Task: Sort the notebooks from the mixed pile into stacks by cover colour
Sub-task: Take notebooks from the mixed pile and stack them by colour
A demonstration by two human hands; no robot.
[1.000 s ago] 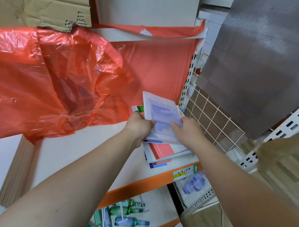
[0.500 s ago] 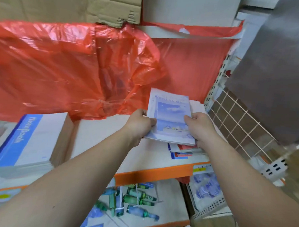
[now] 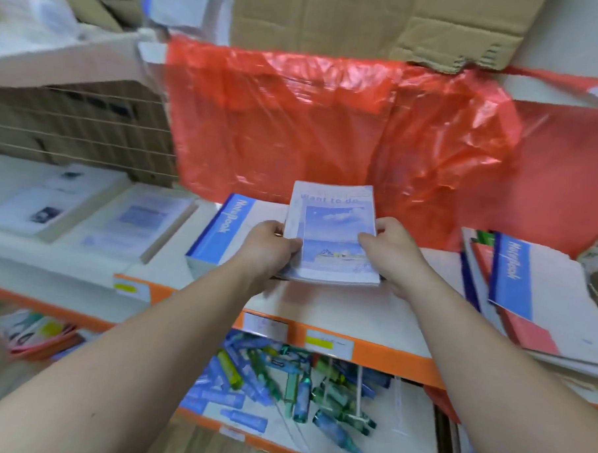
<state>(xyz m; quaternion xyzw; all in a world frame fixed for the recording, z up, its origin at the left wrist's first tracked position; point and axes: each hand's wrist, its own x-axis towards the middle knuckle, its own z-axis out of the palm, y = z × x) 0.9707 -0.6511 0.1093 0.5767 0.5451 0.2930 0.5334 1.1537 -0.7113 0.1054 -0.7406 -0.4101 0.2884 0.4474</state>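
A thin stack of pale blue notebooks (image 3: pixel 332 227) with a sky picture and "Want to do" on the cover is held over the white shelf (image 3: pixel 338 310). My left hand (image 3: pixel 272 249) grips its left edge and my right hand (image 3: pixel 391 249) grips its right edge. Just left of it stands a thick stack of white notebooks with a blue band (image 3: pixel 218 233). At the right lies the mixed pile (image 3: pixel 534 298), with a blue-banded white notebook on top and a red cover under it.
Red plastic sheeting (image 3: pixel 329 125) hangs behind the shelf, with cardboard (image 3: pixel 368 20) above. More pale stacks (image 3: pixel 133 219) lie on the shelf to the left. The lower shelf holds several small blue and green bottles (image 3: pixel 283 393). The shelf front edge is orange (image 3: pixel 370 356).
Both hands have carried the pale blue notebooks leftward, away from the mixed pile, to just beside the blue-banded stack. The view has swung left with them.
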